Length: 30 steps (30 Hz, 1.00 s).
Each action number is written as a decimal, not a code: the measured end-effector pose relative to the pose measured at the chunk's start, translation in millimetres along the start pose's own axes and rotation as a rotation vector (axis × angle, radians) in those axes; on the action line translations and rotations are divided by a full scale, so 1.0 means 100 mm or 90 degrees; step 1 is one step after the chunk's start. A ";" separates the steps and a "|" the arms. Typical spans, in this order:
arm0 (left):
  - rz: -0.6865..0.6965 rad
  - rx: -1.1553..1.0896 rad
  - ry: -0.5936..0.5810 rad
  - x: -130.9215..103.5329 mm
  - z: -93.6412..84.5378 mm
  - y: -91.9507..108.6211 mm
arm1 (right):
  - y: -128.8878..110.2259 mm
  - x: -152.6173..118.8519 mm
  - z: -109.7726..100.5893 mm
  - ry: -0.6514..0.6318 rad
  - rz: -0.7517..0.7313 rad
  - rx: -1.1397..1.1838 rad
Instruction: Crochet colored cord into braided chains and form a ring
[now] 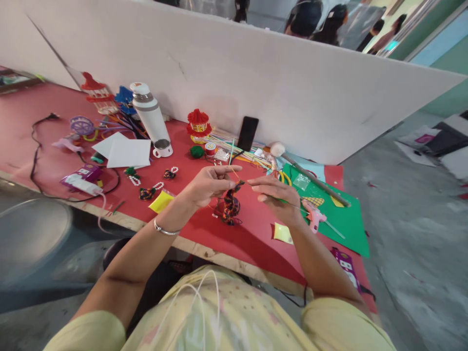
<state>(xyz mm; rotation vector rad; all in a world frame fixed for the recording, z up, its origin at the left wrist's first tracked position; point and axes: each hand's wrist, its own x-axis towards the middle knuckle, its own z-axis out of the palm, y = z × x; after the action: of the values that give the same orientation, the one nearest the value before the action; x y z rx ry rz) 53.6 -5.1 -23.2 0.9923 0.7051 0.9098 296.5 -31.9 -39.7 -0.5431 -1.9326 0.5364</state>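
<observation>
A dark multicoloured knitted or crocheted strip (231, 204) hangs between my hands above the red table. My left hand (211, 186) pinches its upper end, where a thin orange strand runs up to the fingers. My right hand (277, 194) is just right of the strip, its fingers bent and close together, with a thin green needle or hook (292, 204) passing under the palm. Behind the strip, partly hidden, is a dark ball of yarn (236, 206).
On the red table (175, 195) stand a white flask (151, 114), a metal-lined cup (163, 148) and a red-roofed model (198, 126). A phone (247, 133) leans on the white partition (234, 73). A pink glue gun (314, 215) lies on green sheet (351, 214) at right.
</observation>
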 end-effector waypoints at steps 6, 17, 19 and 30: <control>0.032 -0.001 0.032 0.02 0.08 0.00 | -0.02 0.02 -0.03 0.026 0.005 -0.012; 0.047 0.003 0.055 0.07 0.14 -0.07 | -0.02 -0.01 -0.05 0.005 -0.008 -0.035; 0.042 0.017 0.055 0.06 0.14 -0.06 | -0.03 -0.01 -0.07 -0.011 -0.011 -0.045; 0.006 0.000 0.018 0.05 0.14 -0.04 | -0.11 0.02 -0.20 -0.054 0.021 -0.004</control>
<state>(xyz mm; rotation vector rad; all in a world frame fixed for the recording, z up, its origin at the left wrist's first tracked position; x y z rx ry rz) 68.7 -7.6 -22.1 0.9850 0.7249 0.9333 312.1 -36.9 -24.3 -0.5645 -2.0092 0.5831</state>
